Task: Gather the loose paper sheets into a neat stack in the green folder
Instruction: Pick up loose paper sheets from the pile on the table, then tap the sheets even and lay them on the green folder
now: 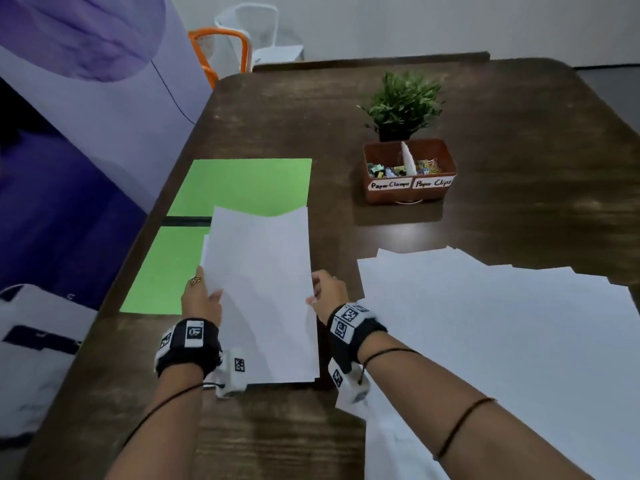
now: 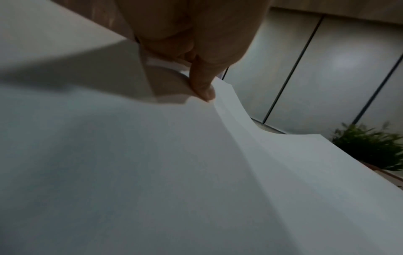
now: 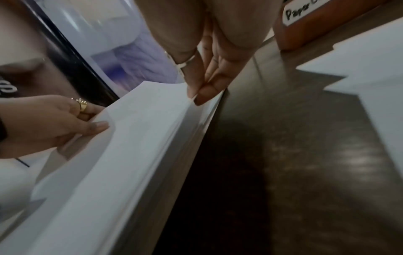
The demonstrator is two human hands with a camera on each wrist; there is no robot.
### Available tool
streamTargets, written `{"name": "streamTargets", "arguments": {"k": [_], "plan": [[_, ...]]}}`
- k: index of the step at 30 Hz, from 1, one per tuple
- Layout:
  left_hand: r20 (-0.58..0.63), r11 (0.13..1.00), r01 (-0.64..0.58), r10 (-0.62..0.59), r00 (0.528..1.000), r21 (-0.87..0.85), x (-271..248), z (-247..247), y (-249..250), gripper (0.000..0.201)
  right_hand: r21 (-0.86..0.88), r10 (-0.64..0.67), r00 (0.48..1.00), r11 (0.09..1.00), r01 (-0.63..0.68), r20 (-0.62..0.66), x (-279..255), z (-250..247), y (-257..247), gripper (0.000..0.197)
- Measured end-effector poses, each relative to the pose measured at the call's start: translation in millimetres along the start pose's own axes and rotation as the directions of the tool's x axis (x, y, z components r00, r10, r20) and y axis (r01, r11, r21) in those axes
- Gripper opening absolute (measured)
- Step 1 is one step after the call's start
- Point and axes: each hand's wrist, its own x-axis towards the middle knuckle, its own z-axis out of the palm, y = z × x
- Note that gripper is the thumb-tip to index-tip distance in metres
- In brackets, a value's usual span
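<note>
A: From the head camera, what's going on?

B: Both hands hold a bundle of white sheets (image 1: 263,289) above a dark wooden table (image 1: 485,109). The left hand (image 1: 202,299) grips the bundle's left edge, thumb on top. The right hand (image 1: 329,292) pinches the right edge. The far end of the bundle sags in the middle.

A: And the green folder?

B: The green folder (image 1: 242,185) lies open and flat at the table's left edge, partly under the bundle. More loose paper (image 1: 502,341) is spread over the table on the right, overlapping untidily.

A: Anything else there?

B: A brown box (image 1: 410,169) with two compartments, labelled "Paper Clamps" and "Paper Clips", with a small potted plant (image 1: 403,102) just behind it. An orange chair (image 1: 221,50) and a white chair (image 1: 256,26) stand past the far end.

A: The left wrist camera?

B: Mostly paper. The left hand's fingers (image 2: 202,82) curl down onto the bundle's edge (image 2: 196,155), which bends near them. The plant (image 2: 368,146) shows blurred at the right.

A: The right wrist camera?

B: The right hand's fingertips (image 3: 202,93) are closed on the bundle's right edge (image 3: 141,146), several layers showing. Across it, the left hand (image 3: 48,124), with a gold ring (image 3: 81,105), clasps the other edge, thumb over the top sheet. The box's label (image 3: 305,12) is near the top right.
</note>
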Motion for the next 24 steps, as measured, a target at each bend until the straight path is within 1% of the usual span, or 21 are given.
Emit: {"name": "streamTargets", "arguments": {"k": [3,5,7,8,9,10,12,14,16,17,18,19,20,21,22,23,24], "plan": [[0.032,0.999,0.048,-0.048,0.998,0.020,10.2,8.8,-28.3,0.066,-0.034,0.007,0.999,0.999,-0.006,0.044,3.9,24.8,-0.2,0.039],[0.054,0.997,0.078,-0.079,0.995,0.017,12.7,13.4,-37.7,0.066,-0.050,0.017,0.998,0.999,-0.014,0.057,5.9,35.7,2.3,0.040],[0.062,0.995,0.091,-0.093,0.994,0.027,11.8,16.1,-41.0,0.070,-0.047,0.024,0.999,0.999,-0.022,0.044,8.0,43.9,3.7,0.040],[0.040,0.996,0.081,-0.083,0.996,0.049,9.9,16.7,-40.9,0.074,-0.056,0.026,0.999,0.998,-0.024,0.028,8.9,45.8,3.9,0.040],[0.008,0.994,0.059,-0.060,0.998,0.096,8.4,17.2,-40.6,0.079,-0.091,0.019,1.000,0.996,-0.019,0.000,9.9,45.9,4.8,0.042],[-0.019,0.988,0.035,-0.032,0.999,0.150,7.1,17.6,-38.7,0.085,-0.155,0.010,0.999,0.988,-0.016,-0.036,10.2,43.3,6.1,0.050],[-0.023,0.981,-0.015,0.020,1.000,0.194,5.7,21.2,-29.4,0.093,-0.258,-0.010,0.993,0.966,-0.020,-0.115,7.3,29.2,11.0,0.062],[0.004,0.982,-0.081,0.082,0.997,0.169,1.6,30.9,-13.3,0.096,-0.263,-0.025,0.979,0.964,-0.030,-0.202,0.1,8.1,21.8,0.059],[0.049,0.974,-0.201,0.197,0.979,0.105,-10.3,46.5,8.9,0.094,-0.269,-0.013,0.960,0.961,-0.065,-0.279,-10.0,-19.1,44.3,0.052],[0.095,0.958,-0.280,0.275,0.957,0.054,-19.7,56.2,22.1,0.092,-0.275,0.001,0.949,0.957,-0.092,-0.316,-16.0,-34.5,59.8,0.049],[0.167,0.937,-0.350,0.347,0.923,-0.013,-30.8,66.3,35.4,0.092,-0.276,0.018,0.938,0.954,-0.120,-0.346,-22.8,-50.4,77.2,0.048],[0.256,0.915,-0.395,0.404,0.878,-0.089,-42.8,76.1,48.5,0.094,-0.273,0.045,0.932,0.950,-0.151,-0.361,-31.4,-67.1,95.3,0.049],[0.354,0.899,-0.411,0.437,0.827,-0.152,-55.5,87.3,61.6,0.100,-0.267,0.084,0.925,0.944,-0.192,-0.370,-41.7,-85.2,114.4,0.052],[0.441,0.890,-0.419,0.454,0.774,-0.179,-67.9,97.4,74.3,0.105,-0.263,0.136,0.917,0.933,-0.245,-0.374,-53.2,-103.9,132.7,0.055],[0.511,0.887,-0.432,0.451,0.732,-0.165,-76.6,106.3,82.5,0.109,-0.269,0.195,0.906,0.913,-0.308,-0.377,-62.2,-118.1,148.4,0.058],[0.564,0.884,-0.446,0.440,0.699,-0.138,-88.6,116.8,92.3,0.112,-0.299,0.266,0.884,0.870,-0.391,-0.384,-75.2,-135.6,163.9,0.064],[0.600,0.890,-0.446,0.410,0.687,-0.098,-99.2,126.5,100.4,0.114,-0.344,0.346,0.855,0.806,-0.481,-0.386,-87.2,-149.9,177.5,0.073]]}}
